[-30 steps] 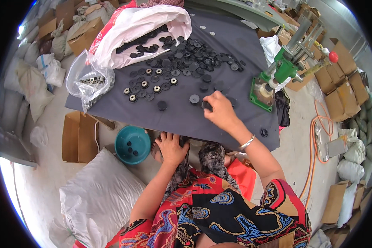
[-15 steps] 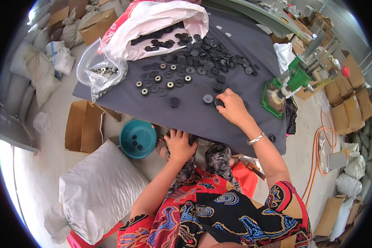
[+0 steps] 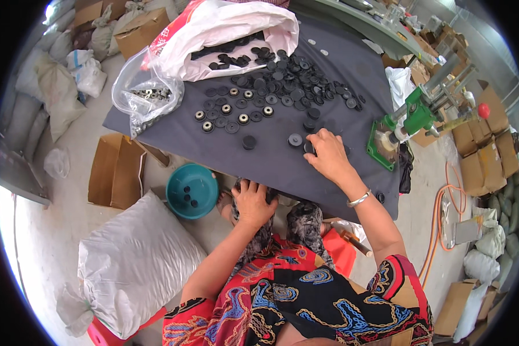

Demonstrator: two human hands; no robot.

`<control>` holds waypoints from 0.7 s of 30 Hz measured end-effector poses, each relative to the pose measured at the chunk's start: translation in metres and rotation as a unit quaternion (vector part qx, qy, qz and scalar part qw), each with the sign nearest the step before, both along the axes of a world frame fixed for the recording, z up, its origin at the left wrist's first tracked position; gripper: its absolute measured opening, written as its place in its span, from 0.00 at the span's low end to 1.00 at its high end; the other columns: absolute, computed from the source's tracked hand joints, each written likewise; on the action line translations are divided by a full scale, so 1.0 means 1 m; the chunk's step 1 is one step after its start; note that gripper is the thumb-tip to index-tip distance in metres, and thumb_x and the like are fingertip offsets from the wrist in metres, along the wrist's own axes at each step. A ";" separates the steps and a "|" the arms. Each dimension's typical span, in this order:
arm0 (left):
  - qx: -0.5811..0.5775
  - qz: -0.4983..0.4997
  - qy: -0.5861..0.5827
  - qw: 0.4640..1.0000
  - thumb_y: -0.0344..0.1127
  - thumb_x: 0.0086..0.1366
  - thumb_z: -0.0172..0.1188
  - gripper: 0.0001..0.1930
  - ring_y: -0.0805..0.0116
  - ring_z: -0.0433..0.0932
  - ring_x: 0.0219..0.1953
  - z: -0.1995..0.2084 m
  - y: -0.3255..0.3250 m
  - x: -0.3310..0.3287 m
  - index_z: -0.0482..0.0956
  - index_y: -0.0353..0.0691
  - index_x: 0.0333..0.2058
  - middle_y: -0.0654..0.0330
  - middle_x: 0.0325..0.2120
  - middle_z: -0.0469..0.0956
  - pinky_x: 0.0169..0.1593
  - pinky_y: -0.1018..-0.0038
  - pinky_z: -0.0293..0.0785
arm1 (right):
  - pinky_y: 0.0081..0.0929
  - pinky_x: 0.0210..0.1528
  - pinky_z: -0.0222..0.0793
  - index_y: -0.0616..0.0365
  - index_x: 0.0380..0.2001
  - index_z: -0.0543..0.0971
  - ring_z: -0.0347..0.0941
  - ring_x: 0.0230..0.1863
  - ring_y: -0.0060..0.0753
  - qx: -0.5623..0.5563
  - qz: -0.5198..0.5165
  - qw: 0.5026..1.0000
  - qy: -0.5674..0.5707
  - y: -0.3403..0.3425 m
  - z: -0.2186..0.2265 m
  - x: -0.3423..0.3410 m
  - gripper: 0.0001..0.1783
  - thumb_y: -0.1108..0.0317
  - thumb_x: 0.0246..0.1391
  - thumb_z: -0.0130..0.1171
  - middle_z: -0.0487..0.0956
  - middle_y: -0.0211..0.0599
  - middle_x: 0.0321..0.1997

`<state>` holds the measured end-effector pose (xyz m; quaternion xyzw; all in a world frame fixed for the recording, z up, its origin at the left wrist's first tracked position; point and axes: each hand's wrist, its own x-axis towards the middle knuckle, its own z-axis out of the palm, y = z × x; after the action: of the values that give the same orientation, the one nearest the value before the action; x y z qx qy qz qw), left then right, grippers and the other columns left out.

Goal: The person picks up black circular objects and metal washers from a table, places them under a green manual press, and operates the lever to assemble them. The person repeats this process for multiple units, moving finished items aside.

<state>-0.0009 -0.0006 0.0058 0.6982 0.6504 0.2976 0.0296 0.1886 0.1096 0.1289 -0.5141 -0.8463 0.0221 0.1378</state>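
Note:
My right hand is over the table, with thumb and fingers bent around the edge of a black round cap that they partly cover. Just left of that cap lies a black disc with a grey centre. Two more stacks of black caps stand beyond the fingers, and another black cap sits further left. My left hand rests on my knee below the table edge, fingers spread and holding nothing. Black rings with metal centres and plain black rings lie in loose rows.
A heap of black discs spreads before a white-and-red sack. A clear bag of metal parts lies at the left. A green hand press stands at the right. Below are a teal basin, an open carton and a stuffed white sack.
The right hand's fingers have shifted slightly and look less tightly curled over the black cap. The left hand stays on the knee. The whole view has moved a little.

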 end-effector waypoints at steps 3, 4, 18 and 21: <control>-0.003 -0.002 -0.010 1.000 0.46 0.42 0.68 0.27 0.47 0.67 0.52 0.000 0.001 0.001 0.77 0.43 0.44 0.55 0.44 0.74 0.48 0.50 0.59 | 0.40 0.48 0.64 0.58 0.41 0.79 0.71 0.46 0.43 0.065 0.020 0.997 0.030 0.004 0.013 -0.014 0.16 0.68 0.46 0.64 0.73 0.41 0.39; -0.001 -0.003 -0.018 1.000 0.45 0.42 0.68 0.27 0.47 0.66 0.52 -0.001 0.001 0.002 0.77 0.43 0.43 0.55 0.44 0.74 0.49 0.49 0.58 | 0.40 0.48 0.64 0.58 0.42 0.78 0.71 0.45 0.43 0.089 0.050 0.993 0.057 0.014 0.017 -0.020 0.17 0.69 0.46 0.63 0.73 0.40 0.39; 0.009 -0.007 -0.016 1.000 0.48 0.42 0.68 0.27 0.46 0.67 0.51 -0.005 0.001 -0.002 0.78 0.43 0.43 0.54 0.45 0.74 0.48 0.50 0.58 | 0.39 0.48 0.73 0.59 0.36 0.81 0.74 0.45 0.47 0.020 0.156 0.986 -0.053 0.092 -0.024 -0.110 0.10 0.70 0.51 0.57 0.77 0.46 0.40; 0.016 -0.003 -0.020 1.000 0.48 0.42 0.68 0.27 0.47 0.67 0.51 -0.005 0.001 -0.002 0.79 0.43 0.42 0.54 0.45 0.74 0.48 0.51 0.58 | 0.39 0.46 0.73 0.61 0.35 0.80 0.75 0.43 0.49 -0.011 0.161 0.986 -0.031 0.092 -0.019 -0.104 0.10 0.70 0.49 0.58 0.76 0.49 0.40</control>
<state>-0.0034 0.0004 0.0010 0.6946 0.6427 0.3216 0.0325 0.0851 0.2017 0.1102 -0.3730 -0.9216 0.0376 0.1001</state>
